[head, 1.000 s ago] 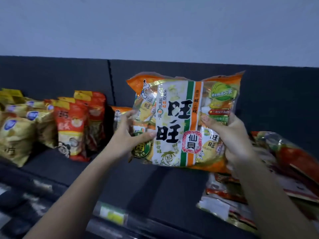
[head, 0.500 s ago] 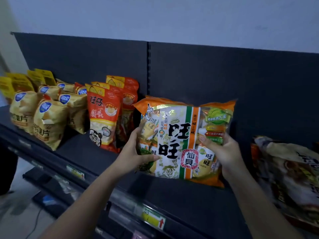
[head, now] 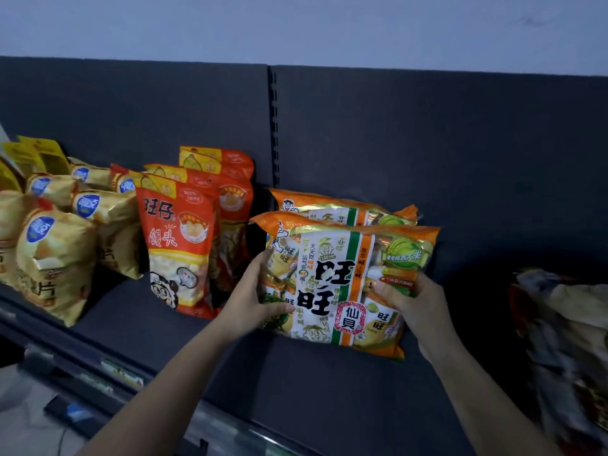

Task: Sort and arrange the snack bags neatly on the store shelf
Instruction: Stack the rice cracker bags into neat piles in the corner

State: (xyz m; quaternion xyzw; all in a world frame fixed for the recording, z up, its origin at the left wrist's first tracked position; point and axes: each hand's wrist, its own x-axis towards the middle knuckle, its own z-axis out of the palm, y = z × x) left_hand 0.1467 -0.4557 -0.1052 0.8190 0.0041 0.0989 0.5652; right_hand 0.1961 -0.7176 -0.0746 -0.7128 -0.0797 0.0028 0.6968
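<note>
A large orange, green and white rice cracker bag (head: 342, 281) stands upright on the dark shelf (head: 296, 373). My left hand (head: 253, 297) grips its left edge and my right hand (head: 414, 307) grips its lower right side. Directly behind it stands a second bag of the same kind (head: 342, 209), with only its top showing. Left of them stand red-orange snack bags (head: 177, 245) in a row, and further left several golden chip bags (head: 56, 258).
A loose, blurred pile of mixed bags (head: 566, 340) lies at the right end of the shelf. The dark back panel (head: 427, 143) rises behind everything. Price-tag strips (head: 121, 373) run along the shelf's front edge. Bare shelf lies in front of the rows.
The rice cracker bag has come down from mid-air and now stands on the shelf in front of its twin. Both hands have kept their hold. The view has shifted.
</note>
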